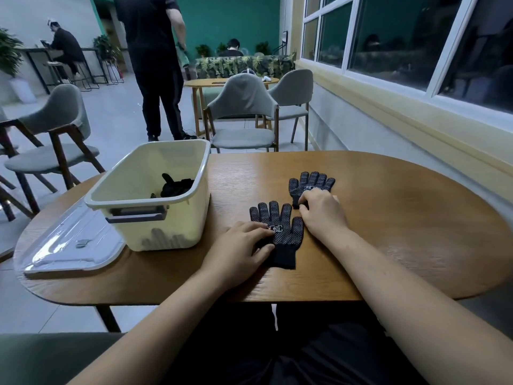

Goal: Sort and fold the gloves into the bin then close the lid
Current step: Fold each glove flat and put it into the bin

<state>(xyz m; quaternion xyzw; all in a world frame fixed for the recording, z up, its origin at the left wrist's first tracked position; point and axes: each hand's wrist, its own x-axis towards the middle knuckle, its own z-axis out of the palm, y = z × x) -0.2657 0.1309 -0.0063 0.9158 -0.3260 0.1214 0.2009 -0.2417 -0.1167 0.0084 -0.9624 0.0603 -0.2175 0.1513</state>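
Gloves of thin black knit with pale grip dots are the job, and two lie flat on the wooden table (402, 223), palm side up. The near glove (280, 229) sits straight ahead of the person. Its long axis runs close to six-to-twelve, cuff at six and fingertips fanned toward twelve. The far glove (311, 183) lies at about one o'clock from it, just apart, its fingers also toward twelve. The left hand (241, 245) rests released on the near glove, fingers laid across its palm and thumb beside the cuff. The right hand (319, 209) covers the far glove's lower half with fingers curled, seemingly pinching the fabric there. Both should handle as light, limp and easily creased, with the dots giving some grip. The cuff or fingertips look best to take hold of, folding across the long axis. The cream bin (183, 223) stands at ten o'clock from the hands with dark gloves (176, 186) already inside. Its clear lid (66, 245) lies flat at the bin's eight o'clock, not yet fitted.
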